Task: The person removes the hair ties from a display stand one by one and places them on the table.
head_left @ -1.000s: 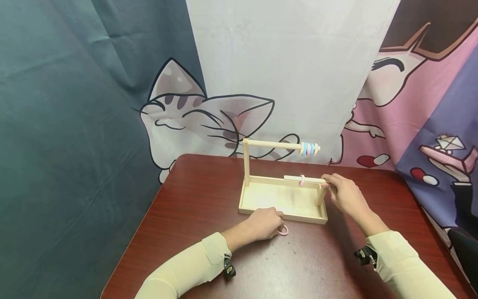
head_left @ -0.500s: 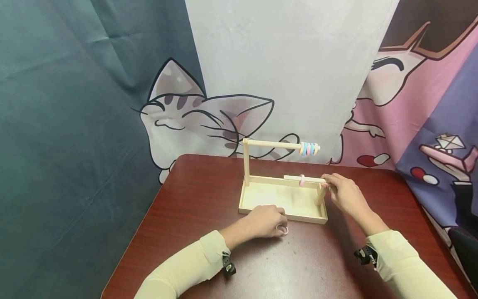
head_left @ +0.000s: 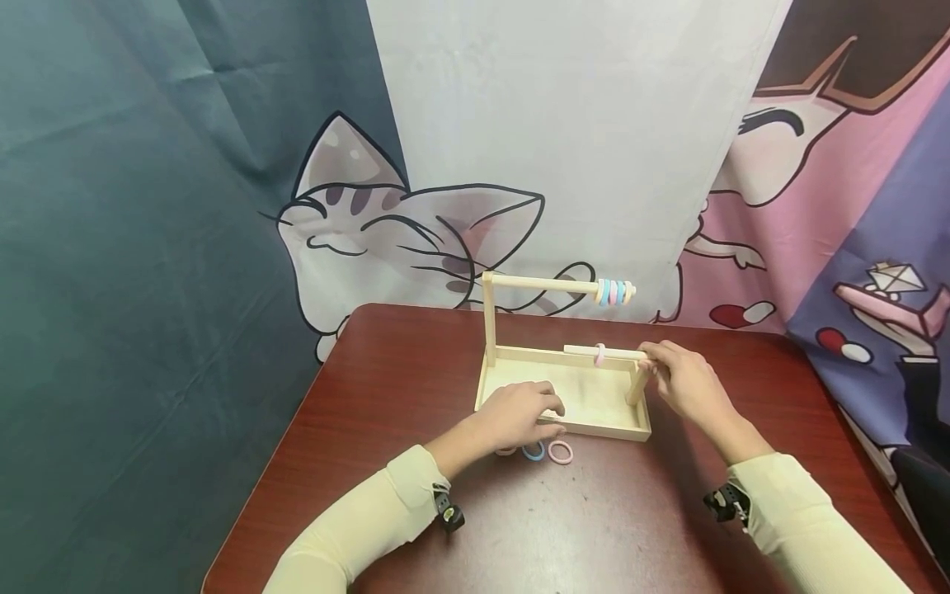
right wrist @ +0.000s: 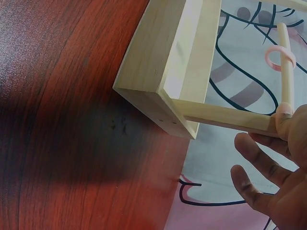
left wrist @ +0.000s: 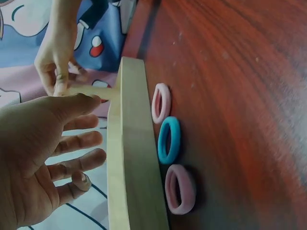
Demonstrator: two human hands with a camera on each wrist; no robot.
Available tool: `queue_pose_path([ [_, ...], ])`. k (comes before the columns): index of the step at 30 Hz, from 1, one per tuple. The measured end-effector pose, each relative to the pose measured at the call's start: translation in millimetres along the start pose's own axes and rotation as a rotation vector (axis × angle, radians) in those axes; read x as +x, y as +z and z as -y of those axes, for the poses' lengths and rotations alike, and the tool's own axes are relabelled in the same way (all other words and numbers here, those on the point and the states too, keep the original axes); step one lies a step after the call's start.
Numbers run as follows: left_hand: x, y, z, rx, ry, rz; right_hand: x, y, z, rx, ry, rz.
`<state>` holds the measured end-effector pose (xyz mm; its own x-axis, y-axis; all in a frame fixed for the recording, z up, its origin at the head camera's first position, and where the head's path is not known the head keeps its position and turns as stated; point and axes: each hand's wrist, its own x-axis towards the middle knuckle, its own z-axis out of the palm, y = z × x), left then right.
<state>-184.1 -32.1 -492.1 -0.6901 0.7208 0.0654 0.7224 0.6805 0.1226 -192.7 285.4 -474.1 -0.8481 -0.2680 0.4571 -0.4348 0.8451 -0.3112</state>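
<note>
Left hand [head_left: 519,417], low centre of the head view, grasps nothing, fingers apart by the front wall of the stand [left wrist: 139,120]. Just below it lie a pink ring [left wrist: 187,189], partly hidden, a blue ring [left wrist: 175,139] and a second pink ring [left wrist: 165,101] on the table [head_left: 631,511]. They look light and soft; a gentle pinch across the rim should do. Right of centre, a third pink ring [head_left: 599,355] hangs on the lower rod [head_left: 579,351], under the stacked rings [head_left: 613,292] of the upper rod [head_left: 545,283]. Right hand [head_left: 686,379] pinches the lower rod's end.

Leftmost pink ring [head_left: 506,453] partly hidden by the left hand [head_left: 517,415], head view
</note>
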Motion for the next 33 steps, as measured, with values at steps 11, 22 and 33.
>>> queue_pose_path([
  [11, 10.0, -11.8, 14.2, -0.053, -0.145, -0.140, 1.1, -2, 1, 0.008, 0.008, 0.011],
  [22, 20.5, -19.0, 24.2, -0.009, -0.260, -0.207, 0.6, -2, 2, 0.010, 0.014, 0.012],
  [33, 28.1, -25.7, 26.8, -0.041, -0.243, -0.222, 0.8, 0, 0, 0.013, 0.010, 0.005],
])
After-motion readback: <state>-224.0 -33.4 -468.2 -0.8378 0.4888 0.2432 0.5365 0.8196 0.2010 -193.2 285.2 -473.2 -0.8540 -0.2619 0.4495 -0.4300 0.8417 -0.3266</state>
